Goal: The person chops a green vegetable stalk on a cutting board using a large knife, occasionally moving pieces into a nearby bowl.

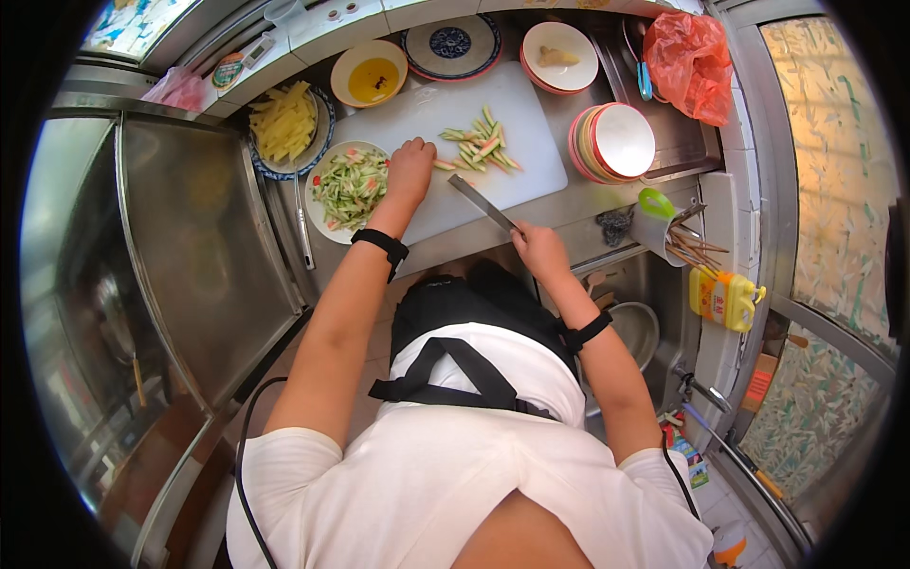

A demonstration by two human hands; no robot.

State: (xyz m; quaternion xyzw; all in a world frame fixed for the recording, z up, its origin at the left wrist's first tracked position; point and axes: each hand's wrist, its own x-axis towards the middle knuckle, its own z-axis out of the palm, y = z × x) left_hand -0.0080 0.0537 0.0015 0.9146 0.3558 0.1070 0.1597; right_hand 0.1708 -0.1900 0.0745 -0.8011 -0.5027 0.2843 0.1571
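Observation:
My right hand (542, 252) grips a kitchen knife (483, 203), its blade pointing up and left over the near part of a white cutting board (462, 92). On the board lies a loose pile of pale green vegetable strips (483, 146) with pinkish edges. My left hand (412, 167) is between that pile and a white plate (311, 203), its fingers bent downward. One strip (444, 165) lies beside those fingers; whether they hold anything is hidden. Finely cut green strips with red bits (350, 186) are heaped on the plate.
Behind the board stand a bowl of yellow liquid (371, 80) and a blue-patterned plate (449, 43). Cut yellow sticks (284, 121) fill a dish at left, with a metal-handled utensil (303, 227) nearby. Stacked bowls (624, 141), a utensil holder (652, 226) and a sink (675, 313) are at right.

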